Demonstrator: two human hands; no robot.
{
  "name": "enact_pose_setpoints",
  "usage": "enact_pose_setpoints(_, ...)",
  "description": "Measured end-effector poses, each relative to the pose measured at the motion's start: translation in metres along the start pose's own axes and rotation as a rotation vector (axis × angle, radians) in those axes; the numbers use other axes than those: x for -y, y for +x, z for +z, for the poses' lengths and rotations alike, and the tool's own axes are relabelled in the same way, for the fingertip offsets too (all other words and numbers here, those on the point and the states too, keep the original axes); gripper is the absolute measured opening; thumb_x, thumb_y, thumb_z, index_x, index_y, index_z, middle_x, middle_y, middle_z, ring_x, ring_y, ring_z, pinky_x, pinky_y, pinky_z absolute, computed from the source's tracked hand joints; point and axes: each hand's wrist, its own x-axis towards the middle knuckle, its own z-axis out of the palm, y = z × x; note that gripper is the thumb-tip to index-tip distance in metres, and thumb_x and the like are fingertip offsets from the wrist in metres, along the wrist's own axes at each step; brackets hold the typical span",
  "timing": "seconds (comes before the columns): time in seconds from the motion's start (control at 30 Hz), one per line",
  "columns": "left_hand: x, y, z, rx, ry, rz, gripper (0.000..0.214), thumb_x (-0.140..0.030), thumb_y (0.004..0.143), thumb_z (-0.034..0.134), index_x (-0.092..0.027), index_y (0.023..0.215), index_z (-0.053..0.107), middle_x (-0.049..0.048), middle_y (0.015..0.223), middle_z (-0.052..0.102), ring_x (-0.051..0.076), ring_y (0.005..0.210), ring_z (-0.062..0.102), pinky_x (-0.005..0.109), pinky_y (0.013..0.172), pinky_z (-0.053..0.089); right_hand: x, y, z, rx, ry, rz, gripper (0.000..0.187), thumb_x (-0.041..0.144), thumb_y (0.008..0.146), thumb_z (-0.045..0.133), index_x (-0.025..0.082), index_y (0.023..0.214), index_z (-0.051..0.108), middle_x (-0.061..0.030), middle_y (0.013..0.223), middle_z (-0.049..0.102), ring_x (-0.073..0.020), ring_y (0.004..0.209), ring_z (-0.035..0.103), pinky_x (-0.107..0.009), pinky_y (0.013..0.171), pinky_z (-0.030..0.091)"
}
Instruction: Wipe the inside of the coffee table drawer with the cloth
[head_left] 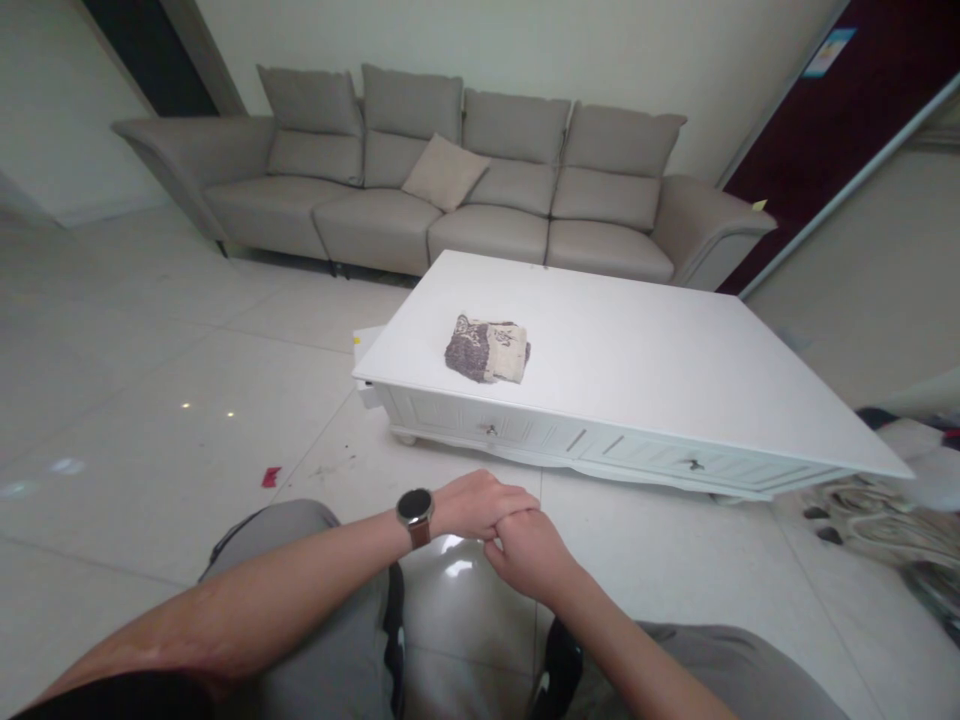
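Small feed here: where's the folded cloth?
In the head view, the folded cloth lies on the white table, toward its left end and front edge.

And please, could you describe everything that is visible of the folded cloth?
The folded cloth looks like textured fabric, dark grey-brown on one side and cream on the other, with dark patterns on the cream. It lies flat in a small layered bundle, its edges uneven, on the white table. Neither the left hand nor the right hand touches it.

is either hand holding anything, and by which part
No object shows held: the left hand and right hand are clasped together. The cloth lies untouched on the table.
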Motion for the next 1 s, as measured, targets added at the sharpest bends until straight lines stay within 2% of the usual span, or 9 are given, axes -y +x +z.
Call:
enact_pose_setpoints(0.13, 0.0019, -0.0005, 0.0026, 0.003, -0.016, -0.005, 0.047, -0.021, 0.084, 0.066, -0.026, 0.130, 0.056, 0.0019, 0.114, 0.075, 0.022, 0.094, 0.072, 0.030, 0.071, 0.049, -0.0004, 0.0000, 0.0005, -0.007, 0.016, -0.008, 0.035, 0.021, 0.086, 0.052, 0.011, 0.110, 0.076, -0.0157, 0.117, 0.074, -0.0276, 0.112, 0.066, -0.035, 0.096, 0.047)
enact_pose_setpoints(0.27, -0.0001, 0.0001, 0.0017, 0.021, -0.036, -0.032, 0.047, -0.023, 0.083, 0.066, -0.026, 0.129, 0.056, 0.0021, 0.109, 0.076, 0.023, 0.094, 0.072, 0.030, 0.072, 0.050, -0.0006, 0.0001, 0.0007, 0.018, 0.019, 0.010, 0.034, 0.022, 0.085, 0.053, 0.012, 0.108, 0.076, -0.0153, 0.114, 0.075, -0.0273, 0.108, 0.067, -0.035, 0.094, 0.048)
enact_pose_setpoints(0.53, -0.0023, 0.0014, 0.0025, 0.029, -0.038, -0.038, 0.053, -0.025, 0.079, 0.068, -0.028, 0.131, 0.054, 0.0009, 0.113, 0.076, 0.023, 0.093, 0.072, 0.031, 0.071, 0.049, 0.0020, -0.0005, -0.0020, 0.040, 0.016, -0.012, 0.034, 0.021, 0.086, 0.053, 0.011, 0.107, 0.077, -0.0159, 0.110, 0.076, -0.0265, 0.104, 0.067, -0.034, 0.093, 0.048)
enact_pose_setpoints(0.77, -0.0017, 0.0006, 0.0003, 0.055, 0.048, -0.043, 0.047, -0.025, 0.081, 0.068, -0.027, 0.126, 0.055, 0.0008, 0.092, 0.076, 0.023, 0.080, 0.072, 0.030, 0.065, 0.047, 0.0000, -0.0016, -0.0020, 0.023, 0.023, -0.025, 0.032, 0.022, 0.087, 0.052, 0.012, 0.104, 0.077, -0.0152, 0.109, 0.076, -0.0256, 0.103, 0.068, -0.032, 0.090, 0.048)
enact_pose_setpoints(1.0, 0.0015, -0.0013, 0.0038, 0.048, 0.094, -0.033, 0.049, -0.026, 0.086, 0.067, -0.025, 0.132, 0.050, 0.0010, 0.083, 0.074, 0.022, 0.074, 0.071, 0.029, 0.062, 0.045, -0.0005, -0.0015, -0.0024, 0.030, -0.019, -0.011, 0.031, 0.023, 0.088, 0.052, 0.014, 0.103, 0.077, -0.0140, 0.105, 0.077, -0.0258, 0.097, 0.069, -0.033, 0.083, 0.049)
